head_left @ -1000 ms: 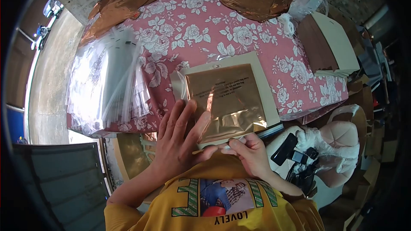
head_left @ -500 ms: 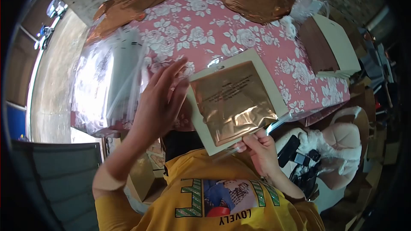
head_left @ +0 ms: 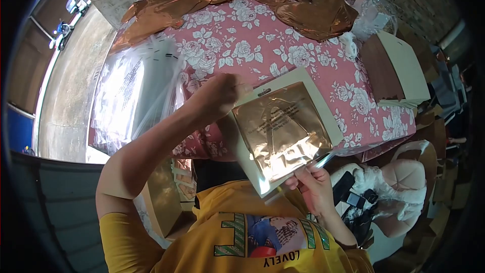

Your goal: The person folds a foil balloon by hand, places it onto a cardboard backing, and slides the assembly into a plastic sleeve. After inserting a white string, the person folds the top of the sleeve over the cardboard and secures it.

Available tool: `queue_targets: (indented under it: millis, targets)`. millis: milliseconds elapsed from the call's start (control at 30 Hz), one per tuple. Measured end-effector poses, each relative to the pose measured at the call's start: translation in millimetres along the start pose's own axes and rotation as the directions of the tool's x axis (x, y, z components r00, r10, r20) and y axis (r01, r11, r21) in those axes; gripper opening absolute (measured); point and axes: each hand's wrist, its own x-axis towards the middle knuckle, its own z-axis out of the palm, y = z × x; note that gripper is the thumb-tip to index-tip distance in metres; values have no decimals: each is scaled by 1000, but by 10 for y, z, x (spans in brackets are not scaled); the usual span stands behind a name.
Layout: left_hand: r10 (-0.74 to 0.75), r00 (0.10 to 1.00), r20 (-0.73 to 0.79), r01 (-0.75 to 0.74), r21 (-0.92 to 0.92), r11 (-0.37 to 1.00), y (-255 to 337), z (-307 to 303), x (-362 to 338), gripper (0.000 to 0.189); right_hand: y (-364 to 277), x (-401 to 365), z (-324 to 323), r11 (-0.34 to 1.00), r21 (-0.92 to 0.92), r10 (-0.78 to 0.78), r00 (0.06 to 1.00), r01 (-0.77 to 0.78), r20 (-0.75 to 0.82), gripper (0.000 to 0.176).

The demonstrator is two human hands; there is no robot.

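Note:
A clear plastic bag [head_left: 265, 198] holds a cream card [head_left: 331, 114] with a folded copper foil sheet [head_left: 280, 131] on it; dark printed text shows across the foil. My right hand [head_left: 310, 184] pinches the bag's lower right edge, thumb on top. Beside the upper left corner of the card, near its hang hole, is my left hand [head_left: 217, 96]. Its fingers are curled together and slightly blurred, and what they hold is hidden. The bag is tilted in front of my yellow shirt, at the near edge of the table.
A stack of clear plastic bags [head_left: 136, 91] lies on the left of the pink floral tablecloth [head_left: 247, 50]. Copper foil pieces [head_left: 313, 7] cover the far edge. Cream cards [head_left: 404, 71] are stacked at right. A padded chair [head_left: 404, 177] with dark items stands lower right.
My left hand has moved right and closed its fingers, going from open beside the bag to curled at its top corner. The right hand keeps its pinch, and the bag sits slightly lower right.

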Motion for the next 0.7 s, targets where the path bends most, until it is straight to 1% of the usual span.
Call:
queue_targets:
  millis: [33, 100, 133, 200, 333, 400, 433, 500, 533, 600, 633, 700]
  targets:
    - [-2, 1000, -2, 2, 1, 1000, -38, -2, 2, 16, -22, 2, 9, 1000, -25, 14, 1000, -14, -8, 8]
    - [20, 1000, -19, -22, -91, 996, -7, 3, -31, 16, -46, -4, 15, 999, -27, 24, 1000, -25, -12, 8]
    - [19, 1000, -21, -21, -90, 996, 46, -9, -41, 16, -57, 4, 10, 999, -31, 31, 999, -31, -16, 8]
    - [-128, 991, 27, 130, -108, 986, 239, -22, -73, 14, -66, 14, -15, 998, -52, 26, 1000, -27, -2, 9]
    - [-173, 985, 13, 173, -126, 977, 257, -16, -76, 17, -64, 20, -59, 995, -94, 22, 999, -19, 31, 10]
    - [-273, 961, 51, 277, -196, 941, 348, -46, -95, 22, -80, 22, -58, 995, -102, 22, 999, -20, 26, 10]
    - [-273, 961, 48, 277, -197, 940, 321, -56, -91, 22, -89, 28, -59, 994, -112, 22, 1000, -19, 21, 10]
    - [-181, 981, 70, 193, -232, 953, 214, -60, -75, 24, -94, 31, -74, 993, -114, 18, 999, -14, 33, 10]
    - [-182, 981, 70, 193, -231, 954, 195, -53, -62, 24, -98, 33, -85, 993, -115, 12, 999, -7, 41, 10]
    - [-81, 996, 49, 89, -195, 977, 165, -35, -34, 29, -98, 32, -127, 993, -115, 14, 999, -8, 51, 9]
    - [-80, 996, 48, 87, -194, 977, 132, -40, 2, 29, -94, 34, -146, 993, -116, 17, 998, -9, 62, 9]
    - [-59, 994, 95, 83, -267, 960, 146, -78, 76, 33, -74, 43, -175, 991, -134, -3, 997, 14, 76, 9]
